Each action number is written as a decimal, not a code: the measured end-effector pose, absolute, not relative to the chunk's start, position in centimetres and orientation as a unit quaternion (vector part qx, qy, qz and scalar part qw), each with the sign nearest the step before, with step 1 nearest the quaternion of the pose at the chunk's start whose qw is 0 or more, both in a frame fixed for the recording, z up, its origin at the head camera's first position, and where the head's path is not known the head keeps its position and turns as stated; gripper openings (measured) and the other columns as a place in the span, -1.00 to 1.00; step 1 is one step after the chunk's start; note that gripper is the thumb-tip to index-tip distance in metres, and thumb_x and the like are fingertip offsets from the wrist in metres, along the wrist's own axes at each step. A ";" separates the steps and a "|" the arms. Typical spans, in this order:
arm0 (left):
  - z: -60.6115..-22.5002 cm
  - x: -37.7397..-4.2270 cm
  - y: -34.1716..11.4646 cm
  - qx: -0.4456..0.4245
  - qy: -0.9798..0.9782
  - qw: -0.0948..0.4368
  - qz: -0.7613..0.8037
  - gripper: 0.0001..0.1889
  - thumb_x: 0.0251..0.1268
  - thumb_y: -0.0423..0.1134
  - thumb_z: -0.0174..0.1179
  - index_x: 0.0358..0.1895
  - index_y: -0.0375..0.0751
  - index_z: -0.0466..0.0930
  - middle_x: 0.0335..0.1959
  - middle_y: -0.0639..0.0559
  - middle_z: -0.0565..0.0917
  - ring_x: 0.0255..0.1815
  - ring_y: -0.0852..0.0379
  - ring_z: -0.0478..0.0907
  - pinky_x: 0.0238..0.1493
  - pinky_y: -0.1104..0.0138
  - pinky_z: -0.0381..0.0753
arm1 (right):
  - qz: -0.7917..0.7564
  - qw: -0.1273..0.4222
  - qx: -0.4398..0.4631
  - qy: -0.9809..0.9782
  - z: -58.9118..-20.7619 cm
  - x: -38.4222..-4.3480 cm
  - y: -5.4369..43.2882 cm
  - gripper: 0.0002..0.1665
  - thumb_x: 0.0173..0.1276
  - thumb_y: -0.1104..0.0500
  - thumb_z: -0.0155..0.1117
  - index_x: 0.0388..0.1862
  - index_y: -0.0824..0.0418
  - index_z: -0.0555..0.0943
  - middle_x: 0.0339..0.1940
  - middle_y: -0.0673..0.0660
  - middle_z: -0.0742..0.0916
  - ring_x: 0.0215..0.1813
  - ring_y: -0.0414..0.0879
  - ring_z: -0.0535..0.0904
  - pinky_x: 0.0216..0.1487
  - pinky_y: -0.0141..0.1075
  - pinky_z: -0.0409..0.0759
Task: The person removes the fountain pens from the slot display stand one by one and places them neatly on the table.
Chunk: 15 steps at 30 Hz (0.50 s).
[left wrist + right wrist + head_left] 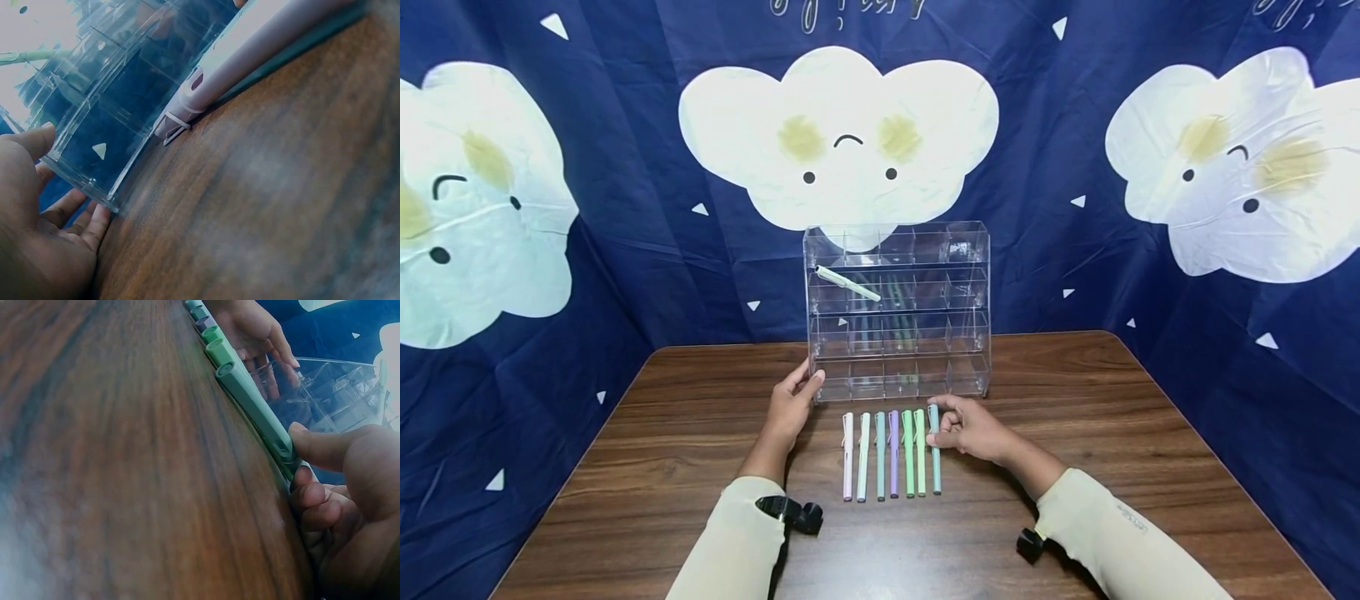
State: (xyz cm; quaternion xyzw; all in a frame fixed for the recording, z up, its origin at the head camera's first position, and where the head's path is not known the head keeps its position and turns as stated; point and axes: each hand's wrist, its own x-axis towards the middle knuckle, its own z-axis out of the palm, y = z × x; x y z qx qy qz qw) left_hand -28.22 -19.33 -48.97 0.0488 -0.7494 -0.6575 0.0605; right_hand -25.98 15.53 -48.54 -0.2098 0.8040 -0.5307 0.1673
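Observation:
A clear acrylic display rack [898, 325] with tiered compartments stands at the back of the table. My left hand [792, 407] grips its lower left corner, thumb at the front and fingers at the side; the left wrist view shows this hand [53, 219] close up. A white pen [847, 284] lies slanted across the rack's second tier from the top. In front of the rack, several capped pens lie side by side, from a pink pen [847, 457] to a teal pen [936, 467] at the right end. My right hand [973, 429] pinches that teal pen [253, 406] near its clip end.
Between the end pens lie a purple pen [894, 454] and a green pen [908, 454], among others. The brown wooden table [700, 433] extends to both sides. Behind it hangs a dark blue cloth [1045, 275] with white clouds.

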 end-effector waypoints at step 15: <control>-49.2 -28.4 -19.3 0.042 -0.747 0.088 -0.657 -0.40 0.67 -0.13 0.27 0.64 -0.14 0.42 0.46 -0.40 0.61 0.10 0.27 0.60 0.02 0.53 0.58 | -0.530 0.188 -0.208 0.800 -48.6 -26.2 15.5 -0.02 0.42 0.27 0.54 0.66 0.52 0.25 -0.45 -0.02 0.60 -0.57 -0.24 0.33 -0.53 -0.41 0.40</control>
